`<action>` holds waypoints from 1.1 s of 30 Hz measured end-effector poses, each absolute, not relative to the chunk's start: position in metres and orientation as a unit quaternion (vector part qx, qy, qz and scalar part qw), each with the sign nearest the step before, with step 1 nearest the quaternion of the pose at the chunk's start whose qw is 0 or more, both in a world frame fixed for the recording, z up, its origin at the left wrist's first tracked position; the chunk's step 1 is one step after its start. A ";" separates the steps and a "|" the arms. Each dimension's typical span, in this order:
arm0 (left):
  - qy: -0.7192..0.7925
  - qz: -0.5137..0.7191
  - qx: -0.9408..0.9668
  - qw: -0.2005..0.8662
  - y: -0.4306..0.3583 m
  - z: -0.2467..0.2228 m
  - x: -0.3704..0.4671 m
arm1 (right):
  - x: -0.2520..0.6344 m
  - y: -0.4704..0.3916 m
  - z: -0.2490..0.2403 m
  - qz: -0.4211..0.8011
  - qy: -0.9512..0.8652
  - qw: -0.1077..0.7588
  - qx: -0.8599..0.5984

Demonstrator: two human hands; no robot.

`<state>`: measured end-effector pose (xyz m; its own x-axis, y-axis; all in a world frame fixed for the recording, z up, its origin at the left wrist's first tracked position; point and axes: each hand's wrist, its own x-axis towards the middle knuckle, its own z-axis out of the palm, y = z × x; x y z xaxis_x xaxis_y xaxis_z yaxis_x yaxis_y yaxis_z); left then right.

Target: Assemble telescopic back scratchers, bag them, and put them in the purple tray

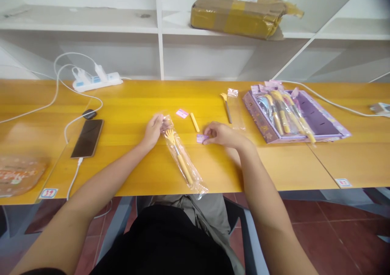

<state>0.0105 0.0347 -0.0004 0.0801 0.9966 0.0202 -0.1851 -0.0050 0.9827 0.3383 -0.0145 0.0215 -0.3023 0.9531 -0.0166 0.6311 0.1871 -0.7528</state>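
My left hand (153, 131) is closed on the top end of a clear plastic bag (195, 176). Inside the bag lies a back scratcher (183, 166) with a yellow claw head, a metal shaft and a yellow handle. Fingers of my right hand (222, 134) pinch a small purple card (201, 138) low over the table. Between the hands lie a pink card (182, 113) and a short yellow stick (194, 122). Farther back, a second back scratcher (227, 109) with a dark handle rests beside an unfilled clear bag (237, 113).
At the right, a purple display box (327, 125) contains several bagged back scratchers (282, 114). A phone (87, 139) on a white cable and a power strip (97, 82) are at the left. A taped carton (236, 15) sits on the shelf. An orange-brown package (21, 175) lies far left.
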 end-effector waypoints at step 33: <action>0.321 0.263 0.720 0.556 0.003 0.005 0.020 | 0.234 -0.026 0.010 0.370 -0.569 0.617 -0.398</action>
<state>0.0197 0.0032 0.0051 0.6559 0.7545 0.0208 0.1704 -0.1748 0.9697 0.2337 -0.0264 0.0102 0.0781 0.9099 0.4075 -0.0025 0.4089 -0.9126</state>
